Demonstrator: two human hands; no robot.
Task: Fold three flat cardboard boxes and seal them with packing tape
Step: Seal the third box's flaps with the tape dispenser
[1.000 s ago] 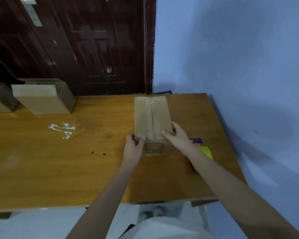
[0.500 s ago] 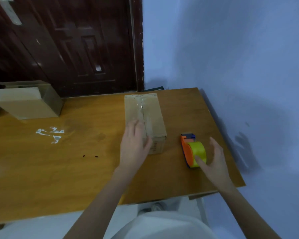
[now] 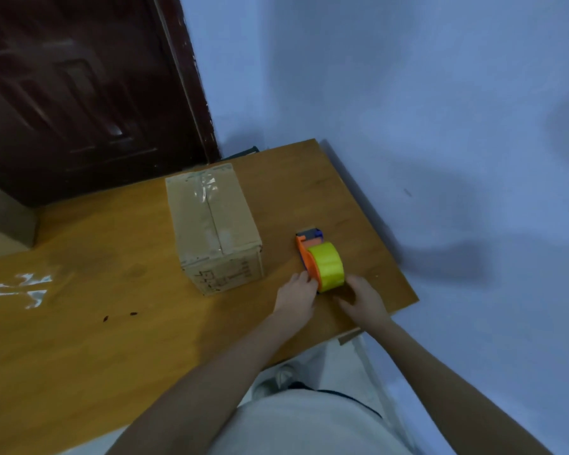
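Both hands close on the tape dispenser (image 3: 319, 262) beside the box (image 3: 216, 224): left hand (image 3: 295, 295) touches its orange frame, right hand (image 3: 363, 298) its roll side; whether either grip holds it cannot be told. Seat a firm hold before lifting.

Wood table (image 3: 112, 356): taped box (image 3: 214, 224), tape dispenser (image 3: 321, 262), 2nd box (image 3: 4, 221).

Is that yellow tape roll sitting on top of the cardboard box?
No, the tape dispenser stands on the table beside the box, clear of it.
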